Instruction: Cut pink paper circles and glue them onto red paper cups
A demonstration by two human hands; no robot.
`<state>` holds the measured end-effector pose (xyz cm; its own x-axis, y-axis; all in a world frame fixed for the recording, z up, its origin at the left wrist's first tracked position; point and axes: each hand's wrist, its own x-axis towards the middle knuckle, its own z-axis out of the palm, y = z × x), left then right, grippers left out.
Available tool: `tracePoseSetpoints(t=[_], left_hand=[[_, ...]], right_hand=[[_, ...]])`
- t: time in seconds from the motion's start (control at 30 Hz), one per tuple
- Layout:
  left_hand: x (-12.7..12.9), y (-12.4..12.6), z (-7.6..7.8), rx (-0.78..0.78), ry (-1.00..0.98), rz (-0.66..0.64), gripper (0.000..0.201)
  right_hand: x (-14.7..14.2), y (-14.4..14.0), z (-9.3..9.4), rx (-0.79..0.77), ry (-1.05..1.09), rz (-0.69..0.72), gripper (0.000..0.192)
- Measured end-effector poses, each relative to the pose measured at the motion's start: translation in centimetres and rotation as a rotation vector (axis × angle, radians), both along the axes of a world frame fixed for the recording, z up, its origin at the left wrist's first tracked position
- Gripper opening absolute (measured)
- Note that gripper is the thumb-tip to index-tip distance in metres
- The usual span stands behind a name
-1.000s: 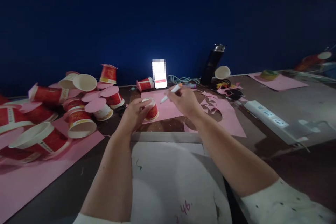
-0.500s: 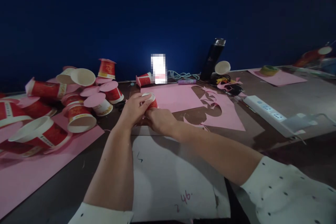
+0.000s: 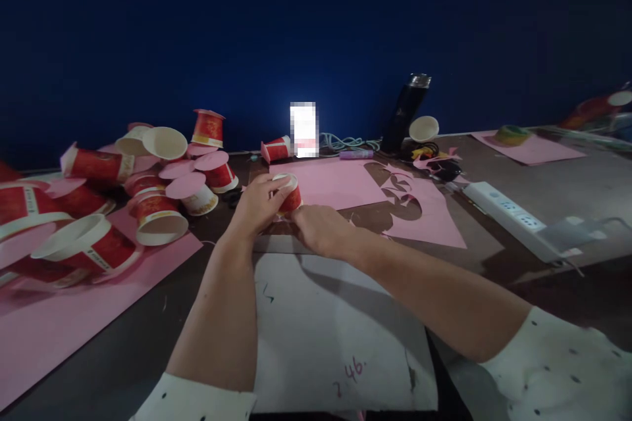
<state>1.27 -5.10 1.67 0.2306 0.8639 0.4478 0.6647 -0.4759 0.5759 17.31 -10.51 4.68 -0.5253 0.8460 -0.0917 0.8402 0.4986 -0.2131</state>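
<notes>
A red paper cup [image 3: 289, 199] with a white rim stands at the far edge of the white board. My left hand [image 3: 259, 204] is wrapped round its left side, fingers over the rim. Low at the cup's near right side is my right hand [image 3: 320, 229], its fingers curled and closed. Whatever those fingers pinch is hidden. Under and behind the cup lies dark tabletop, with a pink paper sheet [image 3: 328, 181] just beyond it.
Several red paper cups [image 3: 160, 220] with pink paper discs are piled at left. Cut pink paper [image 3: 439, 227], a black flask [image 3: 401, 118], a purple tube [image 3: 356, 154] and a white power strip [image 3: 508, 217] lie at right. A bright blurred rectangle [image 3: 304, 128] stands behind.
My right hand has shifted a little rightward from the cup, so more of its red side shows. My left hand keeps its hold. The whole view has slid slightly.
</notes>
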Motion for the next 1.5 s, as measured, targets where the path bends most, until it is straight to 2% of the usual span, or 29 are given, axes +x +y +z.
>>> tracePoseSetpoints(t=[0.1, 0.2, 0.37, 0.5, 0.6, 0.67, 0.7, 0.77, 0.8, 0.9, 0.97, 1.03, 1.1, 1.17, 1.2, 1.37, 1.5], left_hand=[[0.0, 0.0, 0.1, -0.008, 0.003, -0.001, 0.044], [0.0, -0.1, 0.2, -0.010, 0.008, -0.007, 0.045], [0.0, -0.2, 0.3, 0.010, 0.017, -0.007, 0.042], [0.1, -0.3, 0.4, 0.026, 0.036, -0.013, 0.040], [0.2, -0.2, 0.3, 0.025, 0.053, -0.002, 0.040], [0.2, -0.2, 0.3, 0.020, 0.056, 0.013, 0.040], [0.1, -0.2, 0.3, 0.013, 0.053, 0.015, 0.040], [0.1, -0.3, 0.3, -0.007, 0.042, 0.020, 0.041], [0.2, -0.4, 0.3, -0.018, 0.037, 0.021, 0.041], [0.3, -0.6, 0.4, -0.011, 0.042, 0.028, 0.041], [0.4, -0.9, 0.8, 0.075, 0.012, 0.061, 0.039], [0.4, -1.4, 1.3, 0.247, -0.104, 0.216, 0.039], [0.2, -1.8, 1.8, 0.396, -0.233, 0.464, 0.046], [-0.1, -2.2, 2.0, 0.465, -0.296, 0.648, 0.055], [-0.2, -2.2, 2.0, 0.479, -0.301, 0.698, 0.058], [-0.7, -1.7, 1.4, 0.505, -0.304, 0.764, 0.055], [-1.1, -1.1, 1.0, 0.456, -0.327, 0.785, 0.054]], right_hand=[[0.7, 0.0, -0.1, 0.039, -0.017, 0.042, 0.027], [0.9, -0.1, 0.0, 0.054, -0.025, 0.025, 0.027], [2.3, -1.2, 1.8, 0.061, 0.063, -0.093, 0.026], [4.6, -1.5, 3.9, 0.211, 0.506, -0.271, 0.026], [4.4, 0.1, 4.4, 0.227, 1.051, -0.464, 0.033], [3.0, 1.6, 3.8, 0.151, 1.407, -0.599, 0.035], [2.2, 2.4, 3.2, 0.064, 1.531, -0.665, 0.035], [0.6, 3.4, 1.5, -0.053, 1.707, -0.795, 0.035], [0.0, 3.7, 0.5, -0.055, 1.767, -0.842, 0.036], [-0.8, 3.8, -2.1, -0.003, 1.823, -0.932, 0.036], [-0.8, 3.5, -3.0, 0.064, 1.840, -0.830, 0.036], [-0.7, 3.2, -3.1, 0.098, 1.834, -0.776, 0.036], [-0.7, 3.0, -2.8, 0.076, 1.824, -0.800, 0.036], [-0.8, 2.9, -2.6, 0.046, 1.821, -0.824, 0.036], [-0.8, 2.9, -2.5, 0.042, 1.823, -0.824, 0.036], [-0.8, 3.1, -2.6, 0.038, 1.827, -0.797, 0.036], [-0.7, 3.0, -2.7, 0.024, 1.791, -0.784, 0.036]])
